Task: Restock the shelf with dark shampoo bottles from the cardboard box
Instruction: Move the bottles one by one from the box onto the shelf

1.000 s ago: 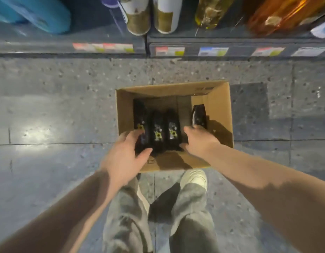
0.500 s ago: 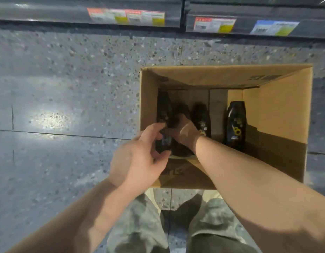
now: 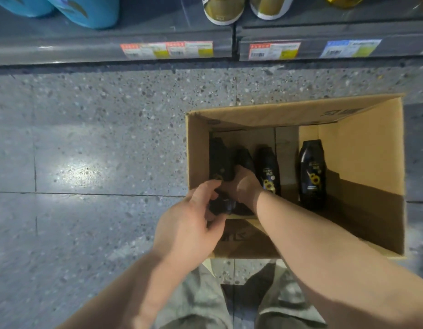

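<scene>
An open cardboard box [image 3: 369,148] stands on the floor with several dark shampoo bottles upright inside. Two of them show sunflower labels: one in the middle [image 3: 267,169] and one apart at the right [image 3: 312,172]. My left hand [image 3: 189,226] curls its fingers round the lower end of the leftmost dark bottle [image 3: 220,162] at the box's near left corner. My right hand [image 3: 243,186] reaches down into the box and grips the second dark bottle [image 3: 244,157], with most of that bottle hidden under it. The grey shelf edge [image 3: 110,51] runs along the top.
Price tags [image 3: 166,49] line the shelf edge. Blue containers [image 3: 87,10] stand on the shelf at the left, gold-and-white bottles [image 3: 223,10] in the middle. Speckled grey floor tiles [image 3: 87,150] stretch to the left of the box. My legs [image 3: 201,302] are below it.
Both hands reached down into the box and closed on two bottles at its left side. The view tilted up a little, so the shelf's goods show again.
</scene>
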Action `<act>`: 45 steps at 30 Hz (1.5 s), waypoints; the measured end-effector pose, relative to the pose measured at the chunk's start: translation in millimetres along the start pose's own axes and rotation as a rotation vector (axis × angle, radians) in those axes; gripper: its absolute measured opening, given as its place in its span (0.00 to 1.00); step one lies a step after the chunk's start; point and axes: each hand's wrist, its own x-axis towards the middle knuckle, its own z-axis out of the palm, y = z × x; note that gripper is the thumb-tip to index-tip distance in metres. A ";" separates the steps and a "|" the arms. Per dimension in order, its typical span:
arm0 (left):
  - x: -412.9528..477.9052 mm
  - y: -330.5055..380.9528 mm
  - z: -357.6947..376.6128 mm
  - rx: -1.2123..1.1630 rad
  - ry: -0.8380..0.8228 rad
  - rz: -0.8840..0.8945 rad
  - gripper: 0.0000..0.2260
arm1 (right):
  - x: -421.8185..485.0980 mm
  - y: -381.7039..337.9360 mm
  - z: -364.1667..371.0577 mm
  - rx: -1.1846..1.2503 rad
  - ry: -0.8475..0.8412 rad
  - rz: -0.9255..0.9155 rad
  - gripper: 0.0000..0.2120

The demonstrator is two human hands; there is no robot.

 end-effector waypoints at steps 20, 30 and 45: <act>-103.5 146.1 -166.3 0.305 0.034 -0.099 0.32 | -318.9 -64.1 -221.3 0.284 0.146 -0.171 0.18; -253.0 240.6 -378.9 0.372 0.375 -0.158 0.32 | -556.5 -222.4 -277.2 0.187 0.136 -0.616 0.22; -460.0 173.7 -569.6 0.280 0.946 -0.376 0.29 | -775.4 -457.2 -163.0 -0.073 -0.087 -1.261 0.28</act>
